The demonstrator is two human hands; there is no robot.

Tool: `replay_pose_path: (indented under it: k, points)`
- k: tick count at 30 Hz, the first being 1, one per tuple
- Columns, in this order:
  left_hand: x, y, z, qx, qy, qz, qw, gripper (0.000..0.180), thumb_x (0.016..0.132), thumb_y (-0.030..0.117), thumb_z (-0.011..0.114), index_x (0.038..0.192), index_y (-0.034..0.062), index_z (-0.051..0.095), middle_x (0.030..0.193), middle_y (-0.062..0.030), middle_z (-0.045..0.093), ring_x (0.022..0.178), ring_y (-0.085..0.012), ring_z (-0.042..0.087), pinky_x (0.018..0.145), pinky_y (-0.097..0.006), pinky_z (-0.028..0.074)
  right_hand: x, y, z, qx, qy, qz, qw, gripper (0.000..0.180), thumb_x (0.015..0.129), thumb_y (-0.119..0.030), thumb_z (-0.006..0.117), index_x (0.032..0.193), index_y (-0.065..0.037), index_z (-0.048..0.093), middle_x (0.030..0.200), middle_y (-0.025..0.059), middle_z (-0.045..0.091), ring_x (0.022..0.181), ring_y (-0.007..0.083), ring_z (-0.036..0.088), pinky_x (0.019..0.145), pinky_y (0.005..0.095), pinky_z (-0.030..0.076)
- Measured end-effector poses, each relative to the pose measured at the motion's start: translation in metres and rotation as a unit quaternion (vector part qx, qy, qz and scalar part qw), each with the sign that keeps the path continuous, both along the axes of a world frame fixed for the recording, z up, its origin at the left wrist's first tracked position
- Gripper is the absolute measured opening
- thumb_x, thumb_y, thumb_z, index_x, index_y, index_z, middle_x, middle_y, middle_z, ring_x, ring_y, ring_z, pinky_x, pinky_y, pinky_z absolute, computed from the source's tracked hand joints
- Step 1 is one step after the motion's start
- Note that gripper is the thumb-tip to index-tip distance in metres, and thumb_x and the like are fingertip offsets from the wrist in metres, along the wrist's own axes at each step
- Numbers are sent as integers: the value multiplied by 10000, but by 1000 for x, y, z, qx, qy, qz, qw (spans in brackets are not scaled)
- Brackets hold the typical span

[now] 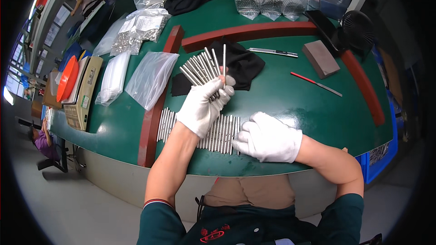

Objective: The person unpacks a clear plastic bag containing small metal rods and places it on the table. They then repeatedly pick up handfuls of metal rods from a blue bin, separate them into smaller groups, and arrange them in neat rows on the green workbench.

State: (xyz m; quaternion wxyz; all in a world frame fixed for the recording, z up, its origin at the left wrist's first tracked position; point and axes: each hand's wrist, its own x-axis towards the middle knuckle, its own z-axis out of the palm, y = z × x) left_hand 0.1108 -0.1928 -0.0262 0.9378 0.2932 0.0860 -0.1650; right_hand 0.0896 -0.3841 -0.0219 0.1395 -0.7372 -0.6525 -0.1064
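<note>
My left hand point(204, 102), in a white glove, is closed round a fanned bunch of slim metal rods point(197, 69). One rod point(224, 59) stands apart from the fan, upright at the fingertips. Below, a row of similar metal rods point(220, 134) lies side by side on the green table, partly hidden behind my left wrist. At the row's right end is my right hand point(268, 138), also gloved in white. Its curled fingers close on the end rod point(238, 129).
Dark red bars point(152, 127) border the work area. Beyond my left hand lies a black cloth point(245, 63). To the right are a utility knife point(272, 52), a red-handled tool point(313, 83) and a brown block point(321, 59). Plastic bags point(152, 79) and a scale point(86, 93) stand left.
</note>
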Motion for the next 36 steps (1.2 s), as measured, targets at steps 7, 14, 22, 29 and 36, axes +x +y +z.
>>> replay_pose_path:
  k: [7,14,22,29,36]
  points:
    - [-13,-14,-2,-16,29,-97,995,277,815,16,576,1077,-35,506,896,-137,574,777,-191,586,713,-239,517,24,-20,29,312,530,-341,711,240,734,-29,608,968,20,599,660,-3,552,581,63,491,536,212,404]
    - [-24,-37,1,67,17,-183,981,378,791,2,604,1143,29,472,983,-89,565,858,-196,569,705,-296,509,33,-27,21,272,681,-258,629,270,820,-159,608,1040,-2,595,805,10,605,687,53,528,610,192,416]
    - [-24,-37,1,151,-23,-190,970,340,807,47,602,1114,-7,464,886,-149,595,773,-225,613,688,-270,519,33,-27,20,273,718,-224,599,228,788,-110,638,995,-19,614,815,7,606,709,45,527,628,201,432]
    - [-25,-40,3,182,-35,-171,968,345,805,56,607,1114,-4,465,899,-154,600,784,-225,622,694,-274,528,33,-29,14,284,709,-214,609,164,771,-62,634,923,0,622,810,25,616,711,65,546,641,208,450]
    - [-27,-37,5,156,-16,-175,972,230,810,52,601,1015,-2,511,891,-140,615,772,-199,629,707,-291,532,33,-34,32,300,637,-310,639,171,803,-200,621,834,-32,632,694,-11,588,604,32,515,520,159,393]
